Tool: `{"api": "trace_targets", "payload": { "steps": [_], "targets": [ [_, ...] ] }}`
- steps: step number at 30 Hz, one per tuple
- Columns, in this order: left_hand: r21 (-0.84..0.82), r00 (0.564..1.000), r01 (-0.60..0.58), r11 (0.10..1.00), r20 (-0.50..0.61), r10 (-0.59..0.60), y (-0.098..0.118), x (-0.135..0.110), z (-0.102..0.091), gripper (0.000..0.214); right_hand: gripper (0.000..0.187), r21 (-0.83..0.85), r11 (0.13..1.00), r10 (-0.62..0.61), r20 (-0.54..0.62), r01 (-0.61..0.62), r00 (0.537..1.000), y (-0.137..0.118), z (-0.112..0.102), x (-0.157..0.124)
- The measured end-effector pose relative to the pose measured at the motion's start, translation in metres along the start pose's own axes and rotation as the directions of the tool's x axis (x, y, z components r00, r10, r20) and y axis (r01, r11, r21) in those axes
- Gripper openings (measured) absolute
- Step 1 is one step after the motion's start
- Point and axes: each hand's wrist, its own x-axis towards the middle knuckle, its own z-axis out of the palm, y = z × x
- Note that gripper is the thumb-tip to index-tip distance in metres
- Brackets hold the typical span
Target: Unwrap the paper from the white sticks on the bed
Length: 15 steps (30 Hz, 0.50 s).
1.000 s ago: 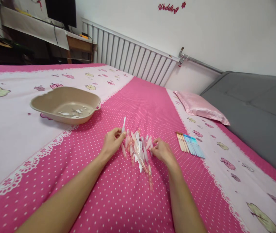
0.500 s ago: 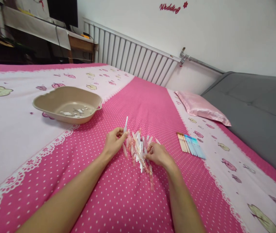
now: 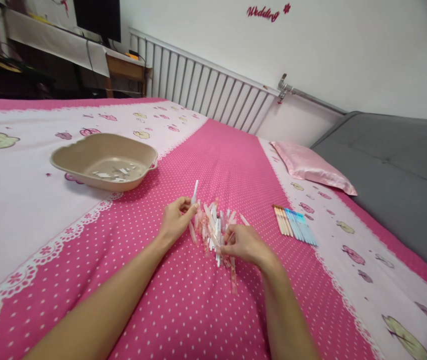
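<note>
My left hand (image 3: 177, 219) is closed, pinching a slim whitish pen-like piece (image 3: 195, 191) that points upward. Just to its right lies a loose pile of slim pink, clear and white pen-like sticks (image 3: 213, 225) on the pink polka-dot bedsheet (image 3: 198, 310). Over the right side of that pile is my right hand (image 3: 246, 243), thumb and fingers drawn together among the sticks. Whatever its fingertips may grip is too small and partly hidden to name. Farther right, peach pens (image 3: 283, 220) and blue pens (image 3: 301, 227) lie side by side in a neat row.
A beige plastic basin (image 3: 85, 170) with small white and grey pieces in it stands at the left. A pink pillow (image 3: 311, 167) lies by the grey headboard (image 3: 393, 175). Behind the bed are a white radiator (image 3: 205, 77) and a desk with a monitor (image 3: 98, 20).
My right hand has shifted slightly down and left over the pile, its fingers now nearer the middle sticks. My left hand and its pen-like piece have stayed in place.
</note>
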Motion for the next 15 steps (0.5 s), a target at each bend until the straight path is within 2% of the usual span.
{"api": "trace_targets", "payload": {
  "steps": [2, 5, 7, 9, 12, 15],
  "targets": [
    [0.002, 1.0, -0.002, 1.0, -0.003, 0.002, -0.001, 0.0, 0.0, 0.028, 0.028, -0.045, 0.999, -0.016, 0.078, 0.019, 0.997, -0.004, 0.003, -0.001],
    [0.005, 1.0, -0.003, 1.0, -0.011, 0.003, -0.001, 0.001, 0.0, 0.027, 0.027, -0.1, 0.995, -0.008, 0.098, 0.018, 0.995, -0.006, 0.004, -0.001],
    [0.006, 1.0, -0.01, 1.0, -0.007, 0.01, 0.0, 0.001, 0.001, 0.027, 0.025, -0.05, 0.999, -0.015, 0.103, 0.021, 0.995, -0.004, 0.002, -0.001],
    [0.024, 0.999, -0.027, 0.999, 0.021, 0.027, 0.001, 0.0, 0.001, 0.027, 0.028, 0.1, 0.995, -0.037, 0.082, 0.029, 0.996, 0.0, -0.003, -0.002],
    [0.097, 0.992, -0.08, 0.992, 0.107, 0.07, 0.003, -0.004, 0.004, 0.027, 0.046, 0.383, 0.919, -0.073, -0.061, 0.091, 0.995, 0.005, -0.009, -0.003],
    [0.155, 0.966, -0.158, 0.975, 0.23, 0.12, 0.005, -0.009, 0.007, 0.025, 0.068, 0.617, 0.758, -0.053, -0.262, 0.21, 0.964, 0.005, -0.012, -0.001]
  ]
}}
